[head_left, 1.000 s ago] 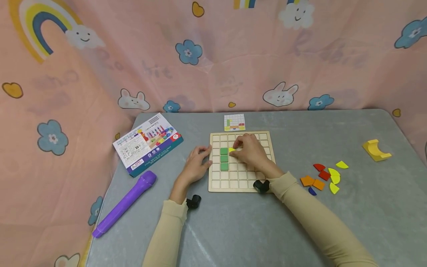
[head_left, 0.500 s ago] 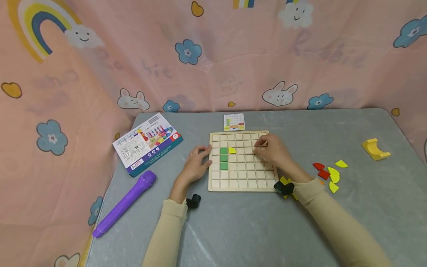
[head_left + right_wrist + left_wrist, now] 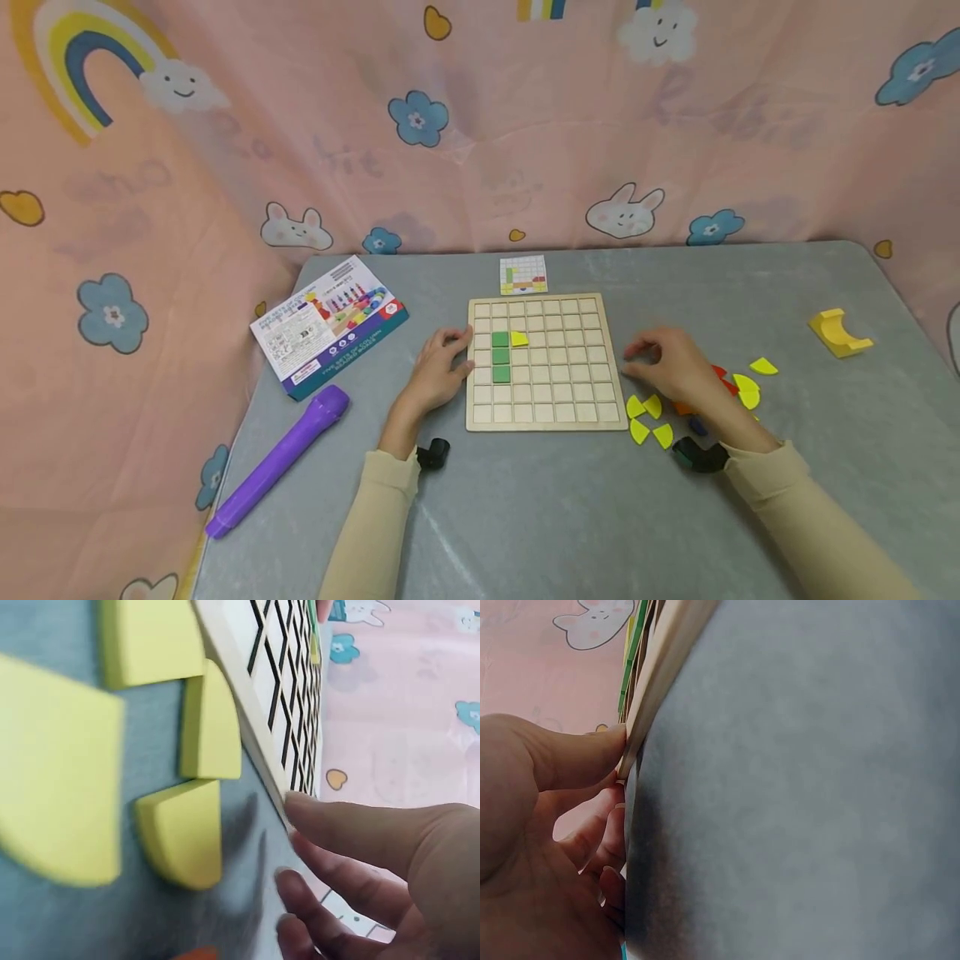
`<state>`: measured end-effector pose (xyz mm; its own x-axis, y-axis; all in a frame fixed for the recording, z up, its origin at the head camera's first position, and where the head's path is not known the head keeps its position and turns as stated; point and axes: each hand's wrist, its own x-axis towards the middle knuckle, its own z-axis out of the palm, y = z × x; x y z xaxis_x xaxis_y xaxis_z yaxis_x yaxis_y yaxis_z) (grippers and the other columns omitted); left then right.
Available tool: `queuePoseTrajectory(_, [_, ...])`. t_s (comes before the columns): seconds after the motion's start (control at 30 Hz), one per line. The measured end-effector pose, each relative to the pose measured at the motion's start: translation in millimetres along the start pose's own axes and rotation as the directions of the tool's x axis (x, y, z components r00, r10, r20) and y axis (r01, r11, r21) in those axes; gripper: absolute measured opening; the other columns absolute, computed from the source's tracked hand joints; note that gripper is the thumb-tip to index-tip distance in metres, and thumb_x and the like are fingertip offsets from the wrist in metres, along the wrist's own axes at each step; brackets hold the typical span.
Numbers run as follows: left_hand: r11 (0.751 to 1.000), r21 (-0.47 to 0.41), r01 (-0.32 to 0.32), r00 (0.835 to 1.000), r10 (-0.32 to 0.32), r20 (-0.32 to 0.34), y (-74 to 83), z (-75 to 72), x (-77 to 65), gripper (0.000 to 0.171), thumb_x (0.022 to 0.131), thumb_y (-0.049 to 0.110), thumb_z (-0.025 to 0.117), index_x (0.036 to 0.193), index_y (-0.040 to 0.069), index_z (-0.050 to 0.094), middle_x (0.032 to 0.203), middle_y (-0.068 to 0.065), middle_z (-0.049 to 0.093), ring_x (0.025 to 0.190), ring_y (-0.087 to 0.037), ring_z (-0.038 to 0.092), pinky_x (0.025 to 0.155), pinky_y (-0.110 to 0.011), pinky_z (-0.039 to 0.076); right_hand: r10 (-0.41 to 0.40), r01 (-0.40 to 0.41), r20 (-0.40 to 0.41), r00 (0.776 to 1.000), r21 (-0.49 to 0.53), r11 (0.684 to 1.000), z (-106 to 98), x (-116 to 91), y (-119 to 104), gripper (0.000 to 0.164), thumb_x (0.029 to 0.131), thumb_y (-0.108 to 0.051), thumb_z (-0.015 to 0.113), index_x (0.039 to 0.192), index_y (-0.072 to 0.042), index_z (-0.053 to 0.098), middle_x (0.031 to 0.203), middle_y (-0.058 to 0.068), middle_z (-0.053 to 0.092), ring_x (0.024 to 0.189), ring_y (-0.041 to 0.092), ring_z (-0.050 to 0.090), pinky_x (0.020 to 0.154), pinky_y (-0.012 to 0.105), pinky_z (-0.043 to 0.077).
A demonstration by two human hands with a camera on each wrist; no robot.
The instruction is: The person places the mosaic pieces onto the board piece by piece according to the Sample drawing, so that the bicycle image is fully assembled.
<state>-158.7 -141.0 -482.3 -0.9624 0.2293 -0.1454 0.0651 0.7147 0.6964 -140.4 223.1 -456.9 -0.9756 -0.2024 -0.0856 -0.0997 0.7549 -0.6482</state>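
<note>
A wooden grid board [image 3: 555, 414] lies flat on the grey table. Three green squares [image 3: 501, 356] form a column in its cells, and a yellow piece [image 3: 519, 339] sits right of the top one. My left hand [image 3: 437, 371] touches the board's left edge, thumb and fingers spread along it; the left wrist view shows the thumb [image 3: 581, 759] against the wooden rim. Just off the right edge, my right hand [image 3: 675, 367] hovers with loosely bent fingers and nothing between them. Yellow quarter-round pieces [image 3: 651, 407] lie below it, large in the right wrist view [image 3: 180, 832].
Red, orange, blue and yellow pieces [image 3: 746, 392] lie partly behind the right hand. A patterned card [image 3: 523, 275] is behind the board. At left are a box [image 3: 330, 325] and a purple microphone-shaped stick [image 3: 277, 462]; far right stands a yellow curved block [image 3: 840, 333].
My right hand has let go of the yellow piece, which stays on the board, and has moved right past the board's edge. The left hand keeps its place.
</note>
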Motion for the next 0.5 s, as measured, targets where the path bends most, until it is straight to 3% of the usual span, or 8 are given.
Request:
queuePoseTrajectory(0.17, [1.000,-0.003,-0.011,1.000,0.011,-0.004,0.9,0.1,-0.8,0.059,0.107,0.015,0.061,0.163,0.011,0.042,0.159,-0.017,0.043,0.151,-0.037,0.034,0.123,-0.058,0.026,-0.021,0.025,0.066,0.998,-0.062,0.998,-3,-18,3,0.023,0.089,-0.016,0.086,0.104,-0.001,0.078,0.101,0.017,0.067,0.086,0.027,0.052,0.075,0.037,0.041])
queuePoseTrajectory(0.3, [1.000,-0.004,-0.009,1.000,0.009,-0.010,2.4,-0.7,-1.0,0.059,0.107,0.015,0.062,0.162,0.011,0.043,0.159,-0.017,0.043,0.151,-0.036,0.034,0.124,-0.057,0.026,-0.010,0.021,0.110,0.994,-0.099,0.995,-3,-29,1,0.027,0.085,-0.020,0.089,0.104,-0.004,0.077,0.099,0.012,0.066,0.090,0.027,0.051,0.075,0.037,0.041])
queuePoseTrajectory(0.5, [1.000,0.000,0.000,1.000,0.000,-0.003,1.6,-0.4,-1.0,0.059,0.107,0.015,0.062,0.163,0.011,0.042,0.160,-0.016,0.042,0.152,-0.036,0.033,0.124,-0.057,0.026,-0.022,0.032,0.109,0.994,-0.095,0.995,3,-38,1,0.022,0.082,-0.017,0.092,0.096,-0.010,0.077,0.098,0.009,0.066,0.089,0.026,0.052,0.075,0.036,0.042])
